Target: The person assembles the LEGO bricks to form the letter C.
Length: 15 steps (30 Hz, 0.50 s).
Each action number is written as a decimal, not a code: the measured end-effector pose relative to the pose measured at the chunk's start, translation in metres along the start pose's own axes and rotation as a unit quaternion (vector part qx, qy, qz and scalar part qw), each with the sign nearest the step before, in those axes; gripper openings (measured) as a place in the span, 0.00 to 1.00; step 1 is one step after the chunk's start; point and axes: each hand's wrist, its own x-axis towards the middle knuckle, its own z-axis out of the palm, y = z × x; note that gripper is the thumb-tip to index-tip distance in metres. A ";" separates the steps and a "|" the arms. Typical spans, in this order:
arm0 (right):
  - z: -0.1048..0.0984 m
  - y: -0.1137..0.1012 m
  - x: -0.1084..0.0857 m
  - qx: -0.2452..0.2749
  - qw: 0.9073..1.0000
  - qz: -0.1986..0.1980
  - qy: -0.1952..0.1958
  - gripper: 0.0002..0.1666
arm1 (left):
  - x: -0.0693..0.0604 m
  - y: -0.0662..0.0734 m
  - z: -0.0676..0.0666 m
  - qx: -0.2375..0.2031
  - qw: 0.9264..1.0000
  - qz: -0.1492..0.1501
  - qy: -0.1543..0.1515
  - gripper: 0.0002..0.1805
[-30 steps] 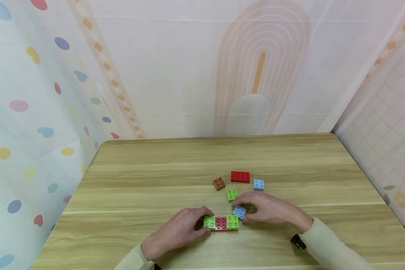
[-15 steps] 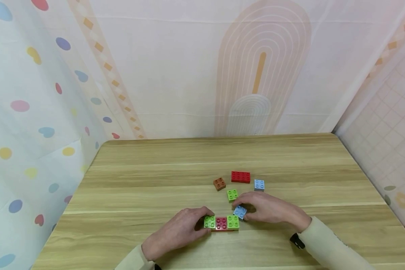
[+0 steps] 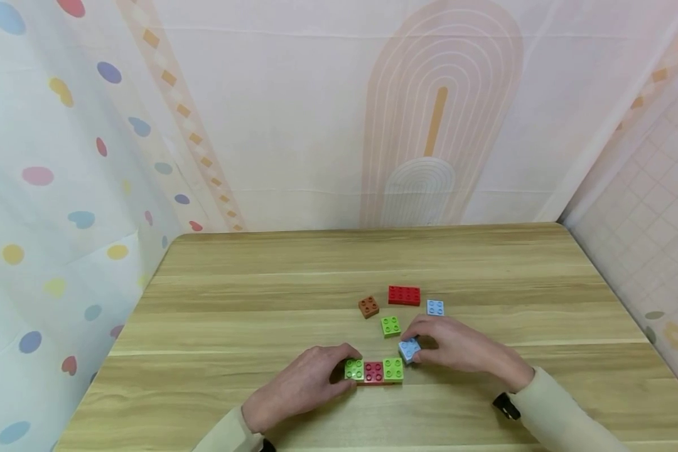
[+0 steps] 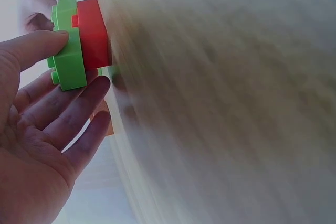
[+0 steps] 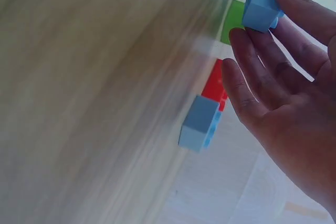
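My left hand pinches the left end of a row of toy building bricks between thumb and fingers. The row has a light green brick, a dark red brick and another light green brick on top. In the left wrist view, a red brick shows under the green one. Just right of the row, my right hand pinches a light blue square brick, seen also as a blue brick in the right wrist view.
Beyond the hands lie a brown brick, a long red brick, a loose green brick and a second light blue brick. They rest on the wooden table, with a patterned curtain behind.
My right hand has shifted slightly right and away from the joined row, carrying the light blue brick. The left hand keeps its hold on the row.
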 end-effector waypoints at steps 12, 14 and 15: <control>-0.010 -0.001 -0.013 0.038 0.996 0.017 0.083 0.19 | 0.011 0.003 0.003 -0.004 1.000 0.004 0.001 0.21; -0.011 -0.003 -0.014 0.036 0.994 0.016 0.097 0.19 | 0.012 0.003 0.004 -0.008 1.000 0.006 0.003 0.21; -0.011 -0.004 -0.015 0.033 0.994 0.015 0.104 0.19 | 0.013 0.003 0.005 -0.011 1.000 0.008 0.004 0.21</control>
